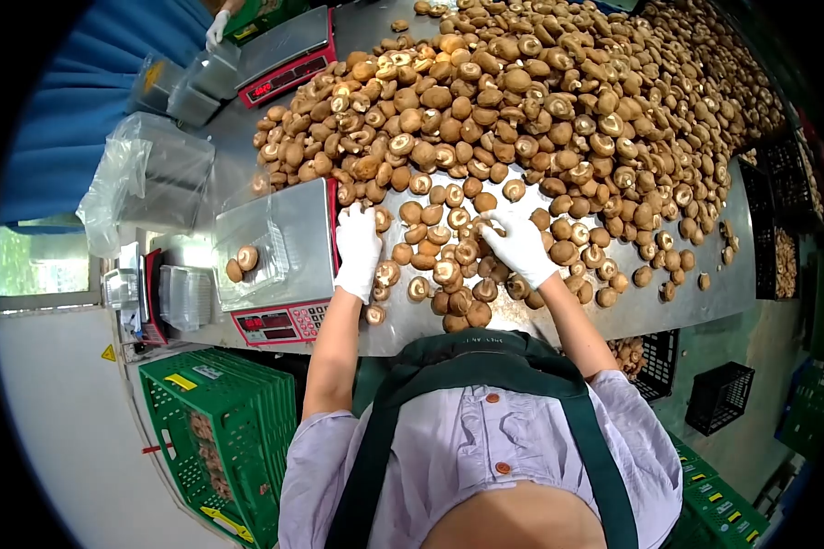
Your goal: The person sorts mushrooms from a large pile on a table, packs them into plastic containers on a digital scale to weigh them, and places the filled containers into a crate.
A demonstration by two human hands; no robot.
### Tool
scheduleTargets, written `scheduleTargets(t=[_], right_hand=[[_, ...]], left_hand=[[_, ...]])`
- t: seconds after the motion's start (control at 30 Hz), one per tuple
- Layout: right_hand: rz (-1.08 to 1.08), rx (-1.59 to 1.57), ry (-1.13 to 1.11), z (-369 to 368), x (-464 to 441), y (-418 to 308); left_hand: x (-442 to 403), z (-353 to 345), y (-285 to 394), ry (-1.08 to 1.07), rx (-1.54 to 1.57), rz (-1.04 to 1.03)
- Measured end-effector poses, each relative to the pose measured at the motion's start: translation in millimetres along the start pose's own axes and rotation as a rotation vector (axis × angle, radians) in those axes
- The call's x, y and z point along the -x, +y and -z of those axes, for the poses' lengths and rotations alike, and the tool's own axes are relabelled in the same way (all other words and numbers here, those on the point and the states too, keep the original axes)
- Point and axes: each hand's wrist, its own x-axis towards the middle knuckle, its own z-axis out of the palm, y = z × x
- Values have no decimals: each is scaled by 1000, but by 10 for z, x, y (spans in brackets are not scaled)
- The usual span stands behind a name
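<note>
Loose brown mushrooms point(446, 272) with pale undersides lie on the metal table in front of me, between my two hands. My left hand point(357, 249), in a white glove, rests beside the right edge of a scale point(316, 229), its fingers pointing at the mushroom pile; a mushroom point(383, 219) lies against its fingertips. White-gloved too, my right hand point(519, 247) reaches in from the right, thumb and forefinger apart at the mushrooms there. A clear plastic tray point(265, 240) on the scale carries two mushrooms point(243, 263).
A large mushroom heap point(522, 101) spreads across the back. At left are a bagged stack point(165, 174), clear trays point(185, 297) and a second scale point(284, 55); another person's gloved hand point(217, 30) is behind. Green crates point(220, 403) and a black crate point(720, 397) stand below.
</note>
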Motion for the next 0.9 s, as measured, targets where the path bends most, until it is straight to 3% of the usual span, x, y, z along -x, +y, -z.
scheduleTargets(t=[0.07,0.17,0.33,0.4,0.47,0.53,0.6,0.63,0.67,0.73,0.8,0.9], right_hand=[[60,64,-67,-153,-148,97],[171,379,-117,-544,-163,170],[367,394,-258,-562,210,40],[288,314,-327,-407,289,42],[263,317,-353,-244,363,87],[153,88,-392,21,391,56],[19,16,-224,203,515,135],[93,70,-74,247,581,255],[26,23,-65,426,590,201],[-136,24,43,549,676,364],[-123,57,130,662,737,531],[-239,74,200,751,847,691]], left_hand=[[36,74,-15,42,110,-22],[130,501,-101,287,446,-58],[379,1011,-841,648,188,187],[511,965,-1174,590,287,353],[671,748,-1537,418,174,397],[722,830,-1368,468,68,382],[764,834,-1165,576,172,317],[766,884,-917,621,199,273],[777,885,-675,630,339,228],[823,724,-283,518,517,124],[917,554,143,360,608,46],[1132,178,313,97,476,152]])
